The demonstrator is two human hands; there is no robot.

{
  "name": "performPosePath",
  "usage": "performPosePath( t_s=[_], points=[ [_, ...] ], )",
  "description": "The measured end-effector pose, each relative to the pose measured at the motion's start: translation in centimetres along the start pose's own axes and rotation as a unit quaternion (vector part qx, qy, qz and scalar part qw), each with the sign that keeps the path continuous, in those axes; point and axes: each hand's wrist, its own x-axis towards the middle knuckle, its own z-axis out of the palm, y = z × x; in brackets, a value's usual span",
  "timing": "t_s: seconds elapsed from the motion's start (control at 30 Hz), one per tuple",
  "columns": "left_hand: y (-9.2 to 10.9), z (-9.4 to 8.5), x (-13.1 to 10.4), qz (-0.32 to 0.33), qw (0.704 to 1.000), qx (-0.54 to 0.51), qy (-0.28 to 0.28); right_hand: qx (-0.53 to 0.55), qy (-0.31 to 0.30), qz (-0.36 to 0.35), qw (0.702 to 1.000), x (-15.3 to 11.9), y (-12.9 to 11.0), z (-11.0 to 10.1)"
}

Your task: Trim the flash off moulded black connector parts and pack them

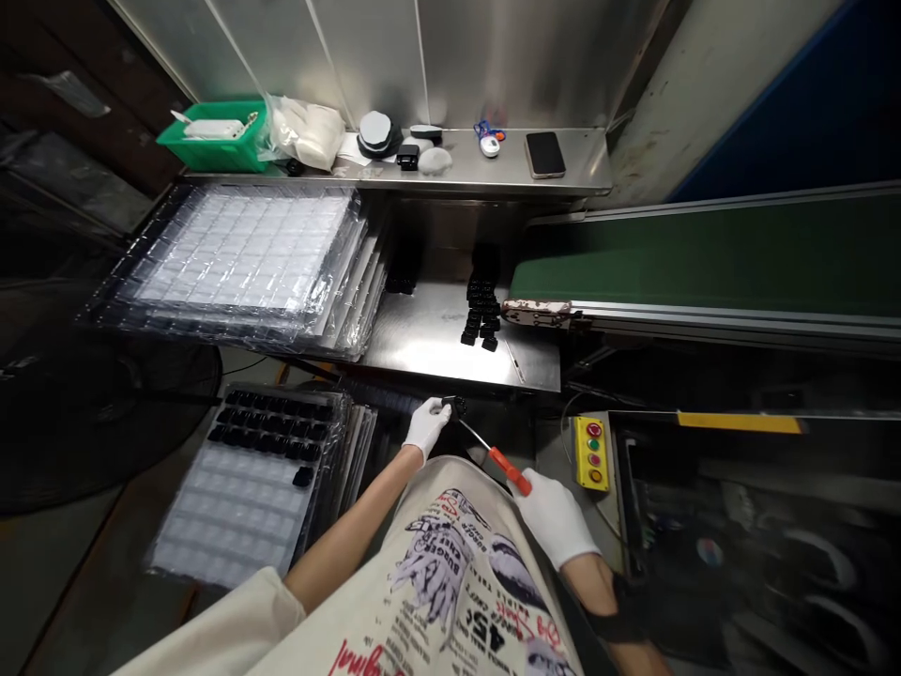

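Note:
My left hand, in a white glove, pinches a small black part just past the front edge of the metal table. In my gloved right hand is a screwdriver with an orange-red handle. Its thin shaft points up and left, with the tip at or close to the black part; exact contact is too small to tell. Several similar black parts stand in rows on the table beside the conveyor. At the lower left, a clear tray holds more black parts in its upper rows.
Stacked clear trays cover the table's left side. A green conveyor belt runs off to the right, above a yellow button box. The back shelf carries a green bin, a plastic bag and a phone.

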Motion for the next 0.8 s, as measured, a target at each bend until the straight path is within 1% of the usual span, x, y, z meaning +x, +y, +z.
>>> performPosePath(
  t_s=[0.13, 0.23, 0.37, 0.5, 0.67, 0.8],
  points=[
    [-1.7, -0.8, 0.4, 0.013, 0.999, 0.031, 0.032, -0.02, -0.036, 0.006, 0.999, 0.2, -0.9, -0.1],
    [-2.9, -1.3, 0.6, 0.023, 0.998, 0.05, 0.044, -0.034, -0.062, 0.01, 0.997, 0.2, -1.5, -0.1],
    [-4.2, -1.9, 0.9, 0.027, 0.997, 0.061, 0.044, -0.042, -0.064, 0.007, 0.997, 0.1, -2.3, -0.1],
    [-5.1, -3.3, 1.5, 0.04, 0.995, 0.078, 0.047, -0.035, -0.064, 0.004, 0.997, 0.2, -2.5, 0.0],
    [-6.0, -5.7, 2.5, 0.08, 0.987, 0.131, 0.05, -0.023, -0.067, 0.006, 0.997, 0.3, -2.7, 0.1],
    [-6.3, -6.7, 2.5, 0.123, 0.977, 0.173, 0.028, -0.022, -0.06, 0.021, 0.998, 0.6, -3.4, 0.1]
  ],
)
